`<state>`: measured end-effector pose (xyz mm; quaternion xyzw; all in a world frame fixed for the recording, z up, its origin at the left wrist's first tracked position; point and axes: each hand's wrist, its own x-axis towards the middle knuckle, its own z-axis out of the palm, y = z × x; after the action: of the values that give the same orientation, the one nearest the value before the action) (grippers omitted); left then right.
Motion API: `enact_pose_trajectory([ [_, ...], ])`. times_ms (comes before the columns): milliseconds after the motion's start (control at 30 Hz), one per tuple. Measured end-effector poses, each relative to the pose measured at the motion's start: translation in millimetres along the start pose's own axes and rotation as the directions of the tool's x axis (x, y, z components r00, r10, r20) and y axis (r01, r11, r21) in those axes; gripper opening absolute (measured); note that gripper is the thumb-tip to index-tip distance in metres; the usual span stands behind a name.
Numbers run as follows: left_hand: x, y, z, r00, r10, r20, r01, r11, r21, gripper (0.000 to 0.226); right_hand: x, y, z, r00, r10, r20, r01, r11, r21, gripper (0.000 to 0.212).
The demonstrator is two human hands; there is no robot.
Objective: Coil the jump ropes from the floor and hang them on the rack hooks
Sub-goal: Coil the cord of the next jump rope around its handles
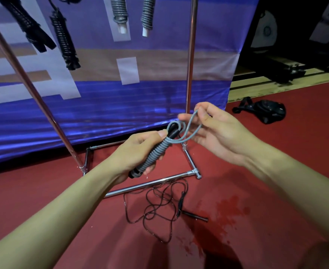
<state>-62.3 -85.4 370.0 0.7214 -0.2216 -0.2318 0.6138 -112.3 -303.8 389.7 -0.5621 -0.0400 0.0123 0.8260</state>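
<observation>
My left hand [138, 150] grips a grey jump rope [155, 154] wound tightly around its black handles. A free loop of that grey cord [193, 124] rises to my right hand [216, 131], which pinches it between thumb and fingers. A black jump rope [159, 206] lies tangled on the red floor below, its handles [193, 215] beside it. On the metal rack [190, 61] above hang two coiled black ropes [63, 39] at the left and two coiled grey ropes [119, 10] in the middle.
The rack's chrome base bars [150, 184] lie on the red floor just under my hands. A blue and white banner [121, 105] hangs behind the rack. A black bag [266, 111] sits on the floor at the right. Dark wet-looking stains [227, 212] mark the floor.
</observation>
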Motion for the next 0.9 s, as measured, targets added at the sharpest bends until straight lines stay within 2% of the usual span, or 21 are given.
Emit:
enact_pose_trajectory([
  [100,1.9,-0.7,1.7,1.0,0.027,0.01,-0.026,0.999,-0.028,0.043,2.7,9.9,2.3,0.998,0.015,-0.061,-0.014,1.0,0.002,0.012],
  [200,1.5,0.8,4.8,0.999,0.044,0.022,-0.043,0.998,-0.05,0.042,2.5,18.7,8.9,0.991,-0.092,-0.096,0.066,0.967,-0.247,0.011],
  [267,0.8,0.8,4.1,0.999,0.039,0.011,-0.038,0.996,-0.077,0.042,0.4,19.2,11.2,0.969,-0.238,-0.073,0.17,0.846,-0.505,0.015],
  [333,-0.3,0.7,3.6,0.999,0.033,0.013,-0.031,0.994,-0.104,0.045,-1.5,17.3,12.9,0.943,-0.331,-0.025,0.243,0.739,-0.629,0.021],
  [433,-1.3,2.0,5.5,1.0,0.0,0.02,0.003,0.99,-0.138,0.049,-3.9,14.0,18.3,0.955,-0.297,-0.013,0.233,0.775,-0.587,0.03],
  [500,-2.4,3.7,6.7,0.999,-0.036,0.019,0.038,0.989,-0.146,0.05,-5.5,10.9,16.0,0.968,-0.238,0.075,0.235,0.77,-0.593,0.036],
  [600,-4.3,4.9,4.9,0.998,-0.057,0.022,0.059,0.99,-0.13,0.049,-4.8,6.5,5.6,0.972,-0.149,0.184,0.235,0.713,-0.661,0.041],
  [700,-6.7,6.6,7.8,0.996,-0.071,0.056,0.078,0.988,-0.136,0.049,-2.9,6.4,3.3,0.955,-0.143,0.261,0.292,0.615,-0.733,0.037],
  [800,-7.1,10.3,12.1,0.993,-0.071,0.09,0.085,0.983,-0.161,0.047,-4.2,3.0,7.4,0.942,-0.166,0.292,0.333,0.569,-0.752,0.043],
  [900,-6.3,12.3,10.5,0.993,-0.072,0.096,0.087,0.983,-0.163,0.053,-6.8,-3.2,8.4,0.942,-0.148,0.301,0.331,0.546,-0.77,0.039],
])
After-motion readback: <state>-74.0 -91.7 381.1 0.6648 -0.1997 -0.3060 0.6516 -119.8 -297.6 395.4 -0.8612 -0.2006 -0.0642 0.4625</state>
